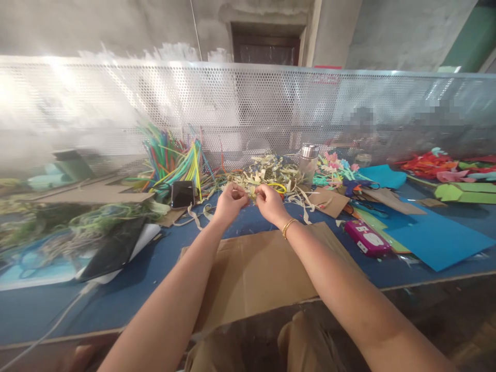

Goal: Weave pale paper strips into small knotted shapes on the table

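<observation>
My left hand and my right hand are held close together above the blue table, at the near edge of a heap of pale paper strips. Both hands are closed in a pinch on a pale strip that runs between them. A gold bracelet sits on my right wrist. A yellow loop lies in the heap just behind my right hand. Under my forearms lies a brown cardboard sheet.
A bundle of coloured sticks and a black phone lie at the left. A metal-capped jar, paper flowers, a pink box and blue paper sheets are at the right. A perforated metal screen closes the back.
</observation>
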{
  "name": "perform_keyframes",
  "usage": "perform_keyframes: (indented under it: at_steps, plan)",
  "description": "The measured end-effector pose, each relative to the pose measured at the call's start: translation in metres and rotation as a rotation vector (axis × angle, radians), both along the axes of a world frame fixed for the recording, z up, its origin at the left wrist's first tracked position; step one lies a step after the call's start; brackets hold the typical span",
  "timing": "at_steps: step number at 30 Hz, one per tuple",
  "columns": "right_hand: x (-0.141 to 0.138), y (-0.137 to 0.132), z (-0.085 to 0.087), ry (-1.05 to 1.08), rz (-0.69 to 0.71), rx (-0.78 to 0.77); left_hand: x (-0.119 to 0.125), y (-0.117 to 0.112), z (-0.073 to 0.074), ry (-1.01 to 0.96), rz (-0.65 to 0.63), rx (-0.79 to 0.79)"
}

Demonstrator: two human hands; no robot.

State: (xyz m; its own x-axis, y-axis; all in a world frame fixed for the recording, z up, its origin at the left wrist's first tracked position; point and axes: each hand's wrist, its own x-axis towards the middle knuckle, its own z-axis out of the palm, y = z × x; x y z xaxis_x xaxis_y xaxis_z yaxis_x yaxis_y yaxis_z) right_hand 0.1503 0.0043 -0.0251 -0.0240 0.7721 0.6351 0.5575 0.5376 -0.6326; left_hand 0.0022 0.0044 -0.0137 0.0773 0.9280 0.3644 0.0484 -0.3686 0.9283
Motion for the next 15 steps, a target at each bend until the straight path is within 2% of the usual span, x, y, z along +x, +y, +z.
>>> perform_keyframes:
  at_steps: [4,10,15]
  plan:
    - [0.000,0.003,-0.004,0.098,0.018,-0.056,0.002,-0.001,0.000,-0.013,-0.073,-0.007]
    - [-0.001,0.002,-0.001,0.247,0.047,-0.180,0.001,0.006,-0.007,0.145,-0.037,0.082]
    - [-0.004,0.000,-0.003,0.304,0.097,-0.253,-0.003,0.011,-0.011,0.196,0.030,0.063]
